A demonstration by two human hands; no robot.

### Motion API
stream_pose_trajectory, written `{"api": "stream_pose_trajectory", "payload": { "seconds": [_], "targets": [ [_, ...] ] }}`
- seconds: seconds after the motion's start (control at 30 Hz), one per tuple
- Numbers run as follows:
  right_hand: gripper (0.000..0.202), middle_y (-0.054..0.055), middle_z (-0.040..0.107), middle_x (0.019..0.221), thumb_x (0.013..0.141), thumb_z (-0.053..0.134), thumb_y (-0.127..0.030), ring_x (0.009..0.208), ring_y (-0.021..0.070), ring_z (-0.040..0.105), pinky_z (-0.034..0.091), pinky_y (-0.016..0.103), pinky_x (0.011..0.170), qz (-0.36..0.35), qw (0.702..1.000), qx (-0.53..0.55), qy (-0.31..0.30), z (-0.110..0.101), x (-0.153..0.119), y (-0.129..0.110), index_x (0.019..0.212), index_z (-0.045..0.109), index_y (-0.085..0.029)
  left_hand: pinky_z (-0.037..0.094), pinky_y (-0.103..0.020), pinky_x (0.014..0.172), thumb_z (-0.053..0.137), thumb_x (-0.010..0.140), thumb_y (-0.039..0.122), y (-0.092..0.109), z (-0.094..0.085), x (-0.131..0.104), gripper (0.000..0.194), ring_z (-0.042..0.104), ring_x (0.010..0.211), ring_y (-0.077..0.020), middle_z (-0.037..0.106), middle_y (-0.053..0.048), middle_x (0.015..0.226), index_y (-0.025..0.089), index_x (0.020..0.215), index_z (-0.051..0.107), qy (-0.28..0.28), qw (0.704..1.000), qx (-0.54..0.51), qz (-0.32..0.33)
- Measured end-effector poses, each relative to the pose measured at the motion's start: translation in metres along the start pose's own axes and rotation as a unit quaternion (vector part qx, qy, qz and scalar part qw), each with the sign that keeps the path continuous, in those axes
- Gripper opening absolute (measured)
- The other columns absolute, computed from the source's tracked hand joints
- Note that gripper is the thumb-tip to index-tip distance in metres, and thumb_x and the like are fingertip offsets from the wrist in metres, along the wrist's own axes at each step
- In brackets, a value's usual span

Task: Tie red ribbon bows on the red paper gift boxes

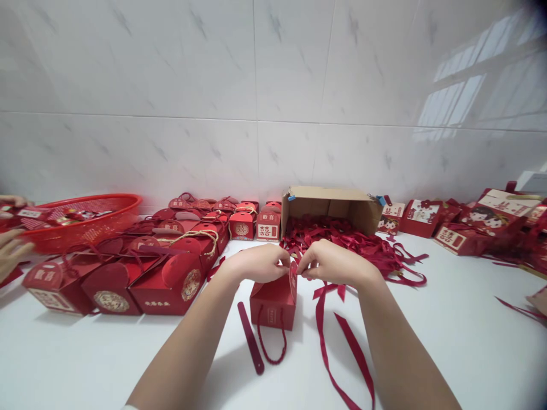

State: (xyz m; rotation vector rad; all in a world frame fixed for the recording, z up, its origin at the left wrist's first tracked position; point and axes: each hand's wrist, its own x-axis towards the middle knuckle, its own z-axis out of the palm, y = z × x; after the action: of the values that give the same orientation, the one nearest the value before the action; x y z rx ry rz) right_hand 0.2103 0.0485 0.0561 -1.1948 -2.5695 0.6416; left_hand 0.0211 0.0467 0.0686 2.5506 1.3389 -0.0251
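Note:
Between my hands stands a small red gift box (pixel 273 307) with a twisted cord handle (pixel 273 360) hanging down its near side. My left hand (pixel 262 263) bends over the box top from the left, fingers closed at the upright flap. From the right, my right hand (pixel 327 262) pinches the edge of the same flap (pixel 293 276). A flat dark red strap (pixel 251 339) lies on the table left of the box. Loose red ribbon (pixel 354 347) trails over the table at the right, below my right forearm.
Several finished red boxes (pixel 166 285) stand in rows at left. Behind them is a red plastic basket (pixel 128 208), where another person's hands (pixel 12 250) work. A cardboard carton (pixel 333 193) spills red ribbons (pixel 363 250). More boxes (pixel 421 217) stand at right, along the tiled wall (pixel 290 85).

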Motion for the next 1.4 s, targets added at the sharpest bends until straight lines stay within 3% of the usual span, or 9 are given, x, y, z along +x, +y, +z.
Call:
{"api": "stream_pose_trajectory", "payload": {
  "seconds": [0.47,0.57,0.67,0.8,0.93,1.03,1.13,1.23,1.4],
  "targets": [
    [0.027,0.001,0.069,0.076,0.072,0.052,-0.011,0.063,0.0113,0.059,0.039,0.019,0.052,-0.023,1.000,0.000,-0.005,0.001,0.002,-0.001,0.084,0.073,-0.022,0.036,-0.023,0.052,0.043,0.075,0.029,-0.003,0.003,0.002,0.020,0.057,0.067,-0.0165,0.066,-0.001,0.079,0.021,0.078,0.062,0.017,1.000,-0.017,-0.007],
    [0.021,0.001,0.068,0.074,0.075,0.052,-0.016,0.063,0.0120,0.059,0.042,0.020,0.053,-0.014,0.999,0.019,0.036,0.000,-0.002,-0.002,0.084,0.071,-0.020,0.039,-0.024,0.058,0.045,0.074,0.028,-0.002,0.001,-0.001,0.020,0.058,0.073,-0.0173,0.067,-0.001,0.084,0.022,0.079,0.063,0.054,0.998,-0.034,-0.009],
    [0.023,0.004,0.067,0.080,0.080,0.049,-0.021,0.060,0.0113,0.059,0.044,0.021,0.053,-0.003,0.994,0.073,0.080,0.000,-0.003,-0.005,0.097,0.065,-0.019,0.042,-0.025,0.065,0.044,0.074,0.027,0.002,-0.004,-0.007,0.020,0.058,0.079,-0.0177,0.066,-0.001,0.088,0.022,0.080,0.063,0.108,0.992,-0.068,-0.012],
    [0.027,0.006,0.064,0.103,0.080,0.051,-0.025,0.057,0.0086,0.057,0.045,0.020,0.048,-0.034,0.985,0.159,0.053,0.001,0.003,-0.009,0.106,0.059,-0.020,0.044,-0.026,0.069,0.040,0.079,0.030,0.013,-0.012,-0.019,0.024,0.057,0.079,-0.0175,0.064,-0.002,0.085,0.019,0.080,0.061,0.182,0.976,-0.123,-0.010],
    [0.018,0.003,0.066,0.083,0.079,0.054,-0.028,0.054,0.0088,0.054,0.042,0.020,0.046,-0.052,0.979,0.195,0.039,-0.001,0.006,-0.009,0.087,0.065,-0.016,0.045,-0.026,0.068,0.038,0.082,0.035,0.018,-0.020,-0.036,0.028,0.058,0.079,-0.0176,0.064,-0.003,0.087,0.019,0.086,0.060,0.220,0.966,-0.135,-0.031],
    [0.018,0.001,0.064,0.073,0.078,0.056,-0.030,0.053,0.0084,0.052,0.041,0.020,0.047,-0.066,0.972,0.207,0.086,-0.008,-0.003,-0.009,0.079,0.067,-0.015,0.044,-0.026,0.066,0.042,0.080,0.043,0.012,-0.022,-0.046,0.031,0.059,0.083,-0.0195,0.064,-0.003,0.095,0.022,0.094,0.060,0.182,0.978,-0.061,-0.082],
    [0.022,0.003,0.065,0.073,0.080,0.057,-0.034,0.059,0.0107,0.055,0.044,0.023,0.052,-0.070,0.959,0.223,0.158,-0.018,-0.018,-0.011,0.079,0.068,-0.015,0.043,-0.027,0.060,0.051,0.072,0.052,0.000,-0.019,-0.046,0.039,0.060,0.080,-0.0220,0.065,-0.005,0.096,0.024,0.098,0.060,0.068,0.986,0.007,-0.151],
    [0.021,0.005,0.067,0.083,0.081,0.057,-0.033,0.079,0.0165,0.061,0.049,0.028,0.068,-0.092,0.933,0.254,0.239,-0.027,-0.036,-0.016,0.088,0.069,-0.017,0.039,-0.026,0.050,0.055,0.066,0.057,-0.010,-0.015,-0.038,0.044,0.060,0.071,-0.0218,0.067,-0.006,0.091,0.024,0.095,0.061,-0.018,0.982,0.020,-0.185],
    [0.010,0.003,0.067,0.084,0.081,0.058,-0.027,0.084,0.0172,0.063,0.050,0.034,0.079,-0.156,0.867,0.297,0.368,-0.033,-0.063,-0.020,0.084,0.068,-0.024,0.039,-0.025,0.050,0.056,0.067,0.043,-0.009,-0.011,-0.026,0.037,0.061,0.072,-0.0210,0.067,-0.005,0.094,0.026,0.100,0.060,-0.042,0.987,0.038,-0.152]
  ]
}}
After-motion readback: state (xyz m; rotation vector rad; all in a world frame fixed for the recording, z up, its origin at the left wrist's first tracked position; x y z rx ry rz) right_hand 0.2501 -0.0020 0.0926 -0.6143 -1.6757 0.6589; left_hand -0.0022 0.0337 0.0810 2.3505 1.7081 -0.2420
